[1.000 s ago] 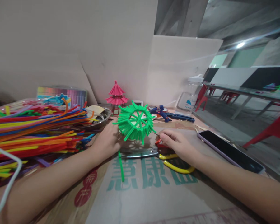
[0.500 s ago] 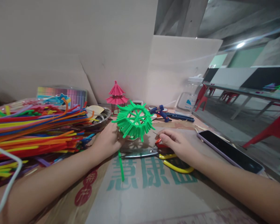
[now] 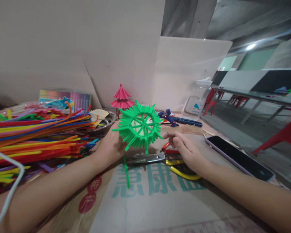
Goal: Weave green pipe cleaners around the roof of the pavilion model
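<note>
My left hand [image 3: 113,142] is closed on a green pipe-cleaner piece [image 3: 142,140], a spoked ring with a fringe of short strands all round. The piece hides most of my left fingers, and its open ring is tilted toward me. A loose green pipe cleaner [image 3: 127,173] hangs below that hand. My right hand [image 3: 181,147] is just right of the fringe, fingers curled, with a thin dark tip at the fingertips too small to name. Beneath it lie scissors [image 3: 147,158] with yellow handles and a red-handled tool [image 3: 168,149], partly hidden by my right hand.
Piles of coloured pipe cleaners [image 3: 34,132] fill the left, near a metal bowl [image 3: 106,124] and a marker set [image 3: 65,98]. A pink pagoda-like model [image 3: 122,97], a blue glue gun [image 3: 168,117] and a water bottle [image 3: 196,100] stand behind. A phone [image 3: 240,158] lies right.
The green piece has turned in my left hand, so its ring faces me more squarely. My right hand has shifted slightly, its fingertips close to a fringe strand.
</note>
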`<state>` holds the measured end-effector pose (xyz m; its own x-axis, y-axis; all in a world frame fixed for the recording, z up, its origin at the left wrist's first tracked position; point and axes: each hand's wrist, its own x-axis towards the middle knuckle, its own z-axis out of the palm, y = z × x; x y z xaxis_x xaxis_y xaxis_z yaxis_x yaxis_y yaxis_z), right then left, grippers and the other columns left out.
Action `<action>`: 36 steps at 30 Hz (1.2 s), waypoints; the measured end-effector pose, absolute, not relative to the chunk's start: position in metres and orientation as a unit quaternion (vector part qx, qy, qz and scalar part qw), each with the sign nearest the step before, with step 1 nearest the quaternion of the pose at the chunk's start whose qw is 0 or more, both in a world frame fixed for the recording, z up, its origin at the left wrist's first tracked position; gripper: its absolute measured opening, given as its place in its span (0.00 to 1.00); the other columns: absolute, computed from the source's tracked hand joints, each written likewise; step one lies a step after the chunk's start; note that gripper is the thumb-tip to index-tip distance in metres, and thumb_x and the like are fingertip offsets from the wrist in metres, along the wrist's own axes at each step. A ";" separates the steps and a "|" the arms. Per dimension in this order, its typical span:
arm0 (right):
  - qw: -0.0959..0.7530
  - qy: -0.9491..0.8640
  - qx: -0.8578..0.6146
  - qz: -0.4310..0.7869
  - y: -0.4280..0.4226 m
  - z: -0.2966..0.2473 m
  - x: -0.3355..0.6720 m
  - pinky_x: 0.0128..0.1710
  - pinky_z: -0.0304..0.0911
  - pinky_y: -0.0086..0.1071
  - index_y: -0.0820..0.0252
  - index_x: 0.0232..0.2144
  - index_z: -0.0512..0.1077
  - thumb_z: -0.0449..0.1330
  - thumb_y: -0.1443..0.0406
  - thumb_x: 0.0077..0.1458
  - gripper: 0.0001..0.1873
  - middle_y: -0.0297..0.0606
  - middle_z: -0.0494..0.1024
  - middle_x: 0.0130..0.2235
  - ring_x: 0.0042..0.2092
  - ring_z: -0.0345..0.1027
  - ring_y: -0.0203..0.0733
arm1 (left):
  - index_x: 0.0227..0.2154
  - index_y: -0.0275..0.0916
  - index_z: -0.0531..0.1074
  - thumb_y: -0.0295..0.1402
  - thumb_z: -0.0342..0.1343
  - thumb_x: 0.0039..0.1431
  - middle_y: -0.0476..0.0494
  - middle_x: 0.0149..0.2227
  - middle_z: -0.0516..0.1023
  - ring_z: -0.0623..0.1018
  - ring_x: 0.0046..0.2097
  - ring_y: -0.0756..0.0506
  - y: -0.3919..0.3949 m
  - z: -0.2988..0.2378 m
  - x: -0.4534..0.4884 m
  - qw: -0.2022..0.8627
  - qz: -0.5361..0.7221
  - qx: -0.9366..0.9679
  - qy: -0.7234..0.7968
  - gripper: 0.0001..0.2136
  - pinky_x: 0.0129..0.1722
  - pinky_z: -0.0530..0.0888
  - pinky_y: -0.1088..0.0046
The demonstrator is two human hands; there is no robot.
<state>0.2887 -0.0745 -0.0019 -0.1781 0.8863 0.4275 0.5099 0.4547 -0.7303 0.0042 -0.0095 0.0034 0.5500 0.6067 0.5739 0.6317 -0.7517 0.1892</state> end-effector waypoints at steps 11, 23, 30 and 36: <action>0.437 -0.732 -0.493 0.173 -0.075 0.002 0.287 0.51 0.70 0.43 0.54 0.48 0.76 0.53 0.59 0.64 0.16 0.42 0.83 0.49 0.51 0.76 0.51 | 0.48 0.41 0.75 0.32 0.51 0.60 0.37 0.45 0.77 0.74 0.51 0.33 -0.011 0.006 0.007 0.043 -0.324 -0.879 -0.347 0.15 0.55 0.73 0.46; 0.415 -0.749 -0.488 0.172 -0.073 -0.004 0.288 0.51 0.71 0.43 0.53 0.42 0.80 0.53 0.59 0.65 0.15 0.40 0.85 0.46 0.50 0.77 0.52 | 0.40 0.42 0.77 0.35 0.53 0.63 0.40 0.47 0.78 0.71 0.57 0.34 -0.014 0.013 0.011 0.036 -0.340 -0.888 -0.307 0.09 0.61 0.70 0.50; 0.410 -0.724 -0.512 0.213 -0.073 0.002 0.288 0.41 0.69 0.38 0.58 0.39 0.76 0.50 0.57 0.66 0.17 0.40 0.82 0.36 0.39 0.77 0.47 | 0.46 0.44 0.75 0.37 0.55 0.61 0.42 0.48 0.79 0.76 0.50 0.35 -0.012 0.009 0.010 -0.001 -0.343 -0.878 -0.334 0.12 0.58 0.71 0.50; 0.383 -0.734 -0.499 0.255 -0.073 0.005 0.284 0.39 0.67 0.36 0.58 0.41 0.74 0.49 0.57 0.65 0.16 0.41 0.80 0.36 0.39 0.74 0.47 | 0.45 0.41 0.74 0.32 0.54 0.61 0.39 0.52 0.76 0.73 0.55 0.35 -0.005 -0.004 0.004 0.008 -0.361 -0.860 -0.360 0.10 0.58 0.70 0.49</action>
